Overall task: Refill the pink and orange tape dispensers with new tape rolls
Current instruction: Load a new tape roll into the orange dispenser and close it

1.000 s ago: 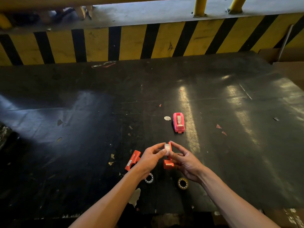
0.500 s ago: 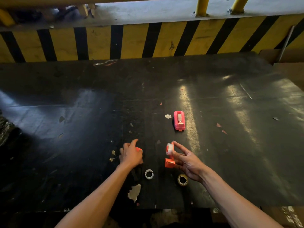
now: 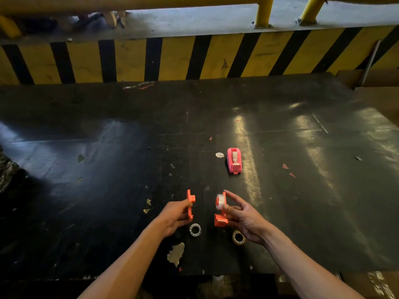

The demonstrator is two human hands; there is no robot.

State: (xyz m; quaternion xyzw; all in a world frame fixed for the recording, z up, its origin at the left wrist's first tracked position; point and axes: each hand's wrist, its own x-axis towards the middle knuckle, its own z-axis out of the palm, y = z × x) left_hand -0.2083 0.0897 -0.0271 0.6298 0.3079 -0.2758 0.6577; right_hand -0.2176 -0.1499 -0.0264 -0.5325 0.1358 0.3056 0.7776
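Note:
My left hand [image 3: 173,216] holds one orange dispenser half [image 3: 190,203] upright above the table. My right hand [image 3: 245,219] holds the other orange dispenser half [image 3: 221,219], and a clear tape roll [image 3: 219,201] sits on it. The two halves are apart, facing each other. The pink tape dispenser [image 3: 234,160] stands closed on the table beyond my hands, with tape showing in its top slot. Below my hands lie a white empty core [image 3: 195,230] and a yellowish tape ring [image 3: 238,237] flat on the table.
The black table [image 3: 108,158] is scuffed, with paper scraps and a small white disc [image 3: 219,155] beside the pink dispenser. A yellow-and-black striped barrier [image 3: 194,57] runs along the far edge. Cardboard [image 3: 377,96] lies at the right.
My left hand let go of the roll, reached left to the table, picked up the loose orange half and raised it beside the half in my right hand.

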